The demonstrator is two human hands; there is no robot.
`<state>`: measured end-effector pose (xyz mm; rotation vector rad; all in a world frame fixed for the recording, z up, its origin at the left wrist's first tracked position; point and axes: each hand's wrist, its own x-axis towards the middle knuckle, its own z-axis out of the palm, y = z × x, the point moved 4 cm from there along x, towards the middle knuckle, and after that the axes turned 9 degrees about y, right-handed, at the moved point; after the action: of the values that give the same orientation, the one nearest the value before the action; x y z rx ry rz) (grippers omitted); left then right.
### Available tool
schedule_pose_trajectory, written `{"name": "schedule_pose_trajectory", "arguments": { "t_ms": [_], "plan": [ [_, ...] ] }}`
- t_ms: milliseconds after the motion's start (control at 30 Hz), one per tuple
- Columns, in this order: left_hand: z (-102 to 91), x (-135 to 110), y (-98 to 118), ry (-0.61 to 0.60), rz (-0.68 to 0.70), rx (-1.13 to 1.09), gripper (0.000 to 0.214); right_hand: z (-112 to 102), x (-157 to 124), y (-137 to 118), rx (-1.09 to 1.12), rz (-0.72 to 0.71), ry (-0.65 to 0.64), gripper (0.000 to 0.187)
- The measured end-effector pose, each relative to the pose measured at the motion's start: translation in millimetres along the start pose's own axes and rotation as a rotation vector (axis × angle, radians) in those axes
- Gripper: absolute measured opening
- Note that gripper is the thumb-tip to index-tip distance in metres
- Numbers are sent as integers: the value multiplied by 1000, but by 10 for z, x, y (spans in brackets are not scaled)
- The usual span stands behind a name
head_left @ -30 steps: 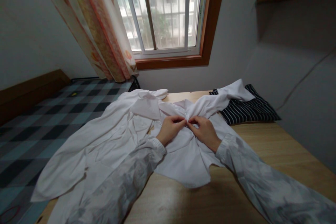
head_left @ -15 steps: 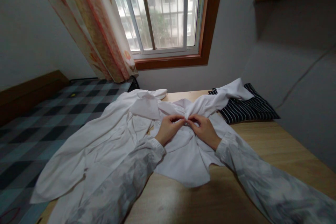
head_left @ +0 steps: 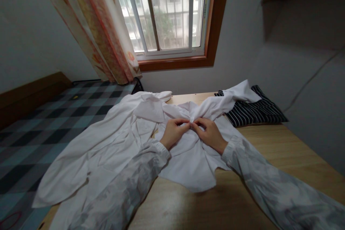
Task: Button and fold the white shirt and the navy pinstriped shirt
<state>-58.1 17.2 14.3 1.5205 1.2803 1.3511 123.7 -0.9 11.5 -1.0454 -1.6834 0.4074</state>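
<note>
A white shirt [head_left: 113,143] lies spread over the wooden table [head_left: 269,151] and hangs off its left side. My left hand [head_left: 174,132] and my right hand [head_left: 208,132] meet at the shirt's front near the collar. Both pinch the white cloth between thumb and fingertips, knuckles almost touching. One white sleeve [head_left: 229,100] runs off to the back right, over a striped garment.
A folded dark garment with white stripes [head_left: 253,111] lies at the table's back right. A bed with a checked cover [head_left: 35,125] stands along the left. A window and a patterned curtain [head_left: 105,32] are behind the table, with a grey wall on the right.
Both hands have stayed at the same spot on the shirt front; the fingers have drawn slightly closer together. The view has shifted a little.
</note>
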Motion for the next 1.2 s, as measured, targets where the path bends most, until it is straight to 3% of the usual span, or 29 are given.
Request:
{"name": "schedule_pose_trajectory", "arguments": {
  "t_ms": [200, 433, 1200],
  "plan": [
    [14, -9, 6, -15, 38, 13, 23, 31, 18, 132, 146, 146, 22, 18],
    [25, -10, -14, 28, 50, -6, 21, 34, 27, 193, 219, 142, 25, 18],
    [3, -46, 35, 0, 93, 66, 30, 51, 14, 307, 337, 287, 66, 25]
  ]
}}
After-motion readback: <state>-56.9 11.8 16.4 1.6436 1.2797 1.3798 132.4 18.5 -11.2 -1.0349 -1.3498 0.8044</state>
